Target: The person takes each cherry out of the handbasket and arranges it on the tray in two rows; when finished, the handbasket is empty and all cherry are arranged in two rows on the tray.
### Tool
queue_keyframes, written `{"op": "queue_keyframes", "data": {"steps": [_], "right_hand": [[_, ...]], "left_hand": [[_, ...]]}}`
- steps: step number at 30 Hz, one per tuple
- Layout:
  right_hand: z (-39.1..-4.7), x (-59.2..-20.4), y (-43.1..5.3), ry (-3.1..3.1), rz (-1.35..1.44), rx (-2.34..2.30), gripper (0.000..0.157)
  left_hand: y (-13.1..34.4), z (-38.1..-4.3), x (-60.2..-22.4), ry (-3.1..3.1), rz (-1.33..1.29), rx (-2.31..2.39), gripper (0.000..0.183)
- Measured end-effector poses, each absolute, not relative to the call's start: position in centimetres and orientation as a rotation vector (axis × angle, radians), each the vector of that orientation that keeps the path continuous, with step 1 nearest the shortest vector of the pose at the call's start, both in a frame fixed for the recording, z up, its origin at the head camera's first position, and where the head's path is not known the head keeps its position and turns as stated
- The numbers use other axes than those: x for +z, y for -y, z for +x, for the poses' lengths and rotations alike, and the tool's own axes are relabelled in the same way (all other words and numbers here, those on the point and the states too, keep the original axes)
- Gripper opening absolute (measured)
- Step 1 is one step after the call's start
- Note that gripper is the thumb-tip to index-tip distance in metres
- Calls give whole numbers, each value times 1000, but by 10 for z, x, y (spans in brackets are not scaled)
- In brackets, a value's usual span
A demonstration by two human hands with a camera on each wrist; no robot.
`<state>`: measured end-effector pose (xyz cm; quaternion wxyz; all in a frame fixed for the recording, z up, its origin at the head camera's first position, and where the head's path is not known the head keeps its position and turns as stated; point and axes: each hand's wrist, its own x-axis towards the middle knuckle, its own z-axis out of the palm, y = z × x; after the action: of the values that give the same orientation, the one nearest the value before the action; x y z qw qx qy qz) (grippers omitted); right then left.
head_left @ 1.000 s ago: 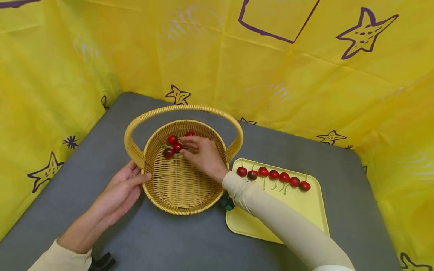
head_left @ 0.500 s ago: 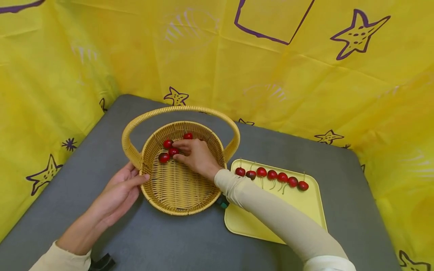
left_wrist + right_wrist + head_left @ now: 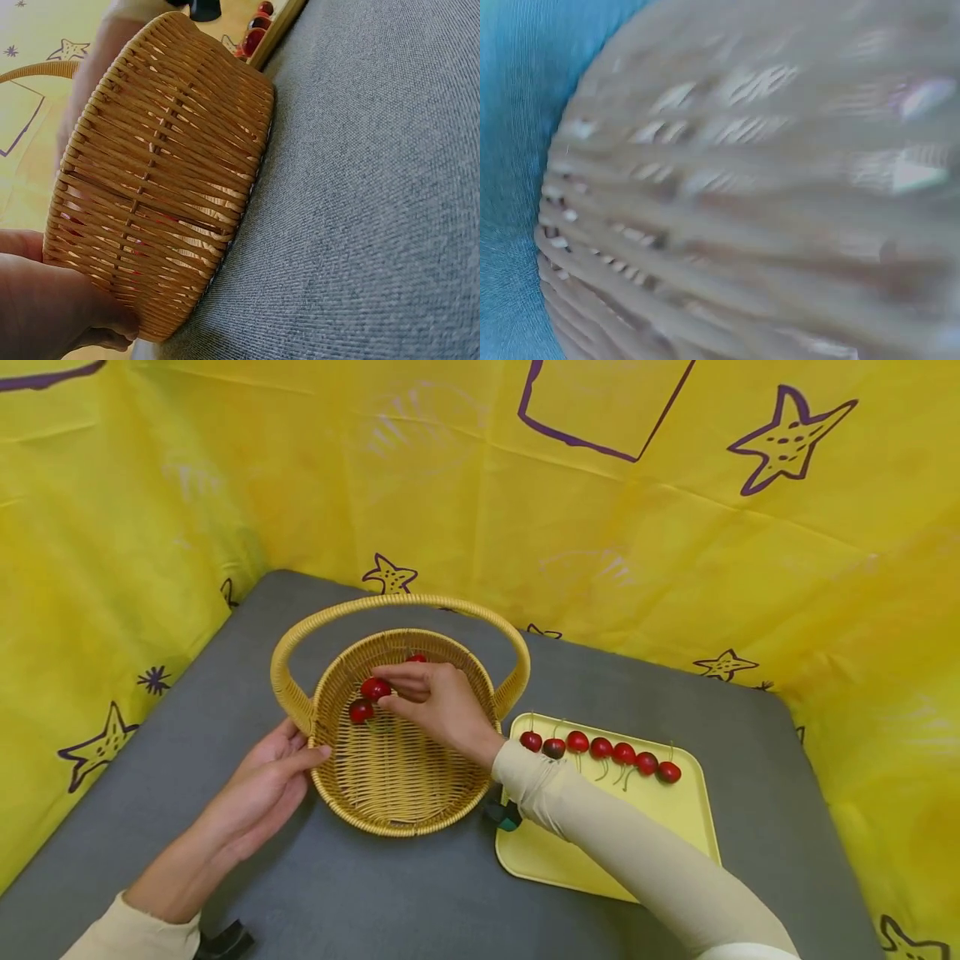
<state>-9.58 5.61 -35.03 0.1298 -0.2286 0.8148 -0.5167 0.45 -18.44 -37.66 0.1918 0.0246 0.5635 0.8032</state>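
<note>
A round wicker basket (image 3: 408,777) with a tall arched handle stands on the grey table. My left hand (image 3: 258,785) grips its left rim, thumb over the edge and fingers outside; the left wrist view shows this hand (image 3: 52,300) against the woven wall. My right hand (image 3: 442,702) is inside the basket, pinching a red cherry (image 3: 381,690) between thumb and fingertips. Close below it lies a dark red cherry (image 3: 361,711); another cherry (image 3: 417,658) sits near the back wall, partly behind my fingers. The right wrist view shows only the blurred basket wall (image 3: 667,225).
To the right, a pale yellow tray (image 3: 555,864) holds a row of several stemmed cherries (image 3: 601,748) along its far side, and my right sleeve crosses over it. A yellow patterned cloth (image 3: 480,510) hangs behind and around the grey table (image 3: 360,893).
My right hand has moved left and slightly towards me inside the basket, and the cherries at its fingertips have shifted the same way, bunching closer. My left hand stays on the rim.
</note>
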Motion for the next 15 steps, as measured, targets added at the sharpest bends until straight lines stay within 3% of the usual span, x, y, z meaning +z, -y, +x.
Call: {"op": "queue_keyframes", "data": {"steps": [7,15], "right_hand": [[-55,-314,-88,-2154,-749,-1705,38],[-14,-303,-169,-2045,-648,-1872,42]], "left_hand": [[184,4,-379,-1574,52,2249,82],[185,3,-382,-1574,80,2271,81]]}}
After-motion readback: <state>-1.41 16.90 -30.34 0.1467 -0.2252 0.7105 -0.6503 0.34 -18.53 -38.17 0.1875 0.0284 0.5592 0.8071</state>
